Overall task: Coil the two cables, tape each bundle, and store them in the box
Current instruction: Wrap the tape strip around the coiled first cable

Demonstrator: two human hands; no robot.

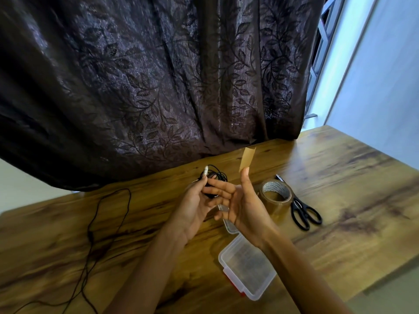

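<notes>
Black cables point(215, 177), perhaps brown tape point(247, 158)

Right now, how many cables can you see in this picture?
2. One coiled black cable is held in the left hand above the table. One loose black cable lies uncoiled on the wooden table, at the left. No others show.

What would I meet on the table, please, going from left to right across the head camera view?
Loose black cable → left hand holding the coiled cable → right hand with a tape strip on a fingertip → tape roll → scissors.
</notes>
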